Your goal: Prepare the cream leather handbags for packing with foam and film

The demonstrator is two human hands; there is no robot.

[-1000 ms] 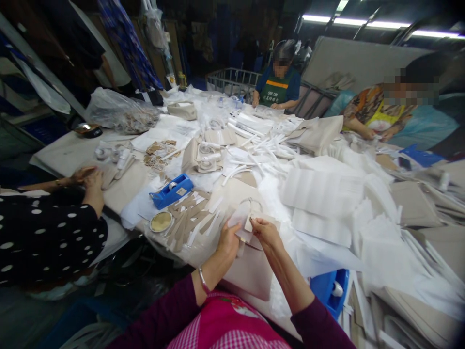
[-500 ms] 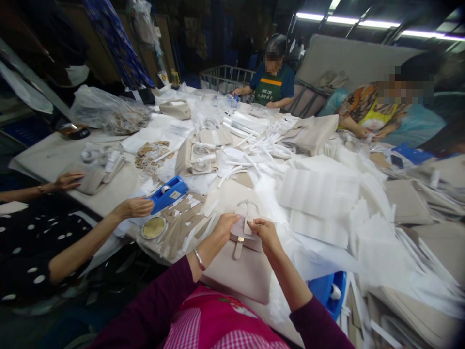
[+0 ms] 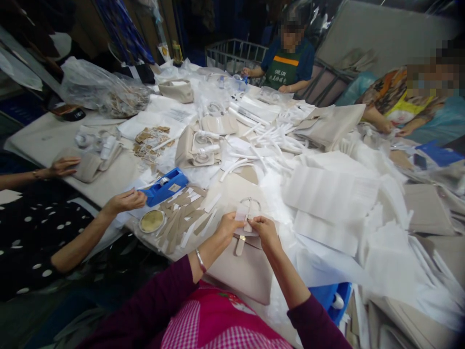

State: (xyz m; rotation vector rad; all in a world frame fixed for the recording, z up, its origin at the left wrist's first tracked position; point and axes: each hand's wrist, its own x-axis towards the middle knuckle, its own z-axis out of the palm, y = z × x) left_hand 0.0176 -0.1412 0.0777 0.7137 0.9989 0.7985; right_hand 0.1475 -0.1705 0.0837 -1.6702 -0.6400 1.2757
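A beige handbag (image 3: 243, 266) lies flat at the table's near edge in front of me. My left hand (image 3: 227, 227) and my right hand (image 3: 265, 230) meet at its top, both pinching a small white wrapping piece (image 3: 242, 213) around the bag's round handle (image 3: 250, 201). A strap with a gold clasp (image 3: 240, 242) hangs down the bag's front between my hands. Beige and white strips (image 3: 185, 218) lie scattered left of the bag.
A neighbour on my left in a dotted top reaches a hand (image 3: 125, 200) to a blue tape dispenser (image 3: 165, 185). A round tin (image 3: 151, 221) sits near it. White foam sheets (image 3: 327, 194) pile to the right. Two more people work at the far side.
The view has shifted slightly downward. My hands stayed at the bag's handle, working the white piece. The neighbour's hand moved from the left bag to the tape dispenser.
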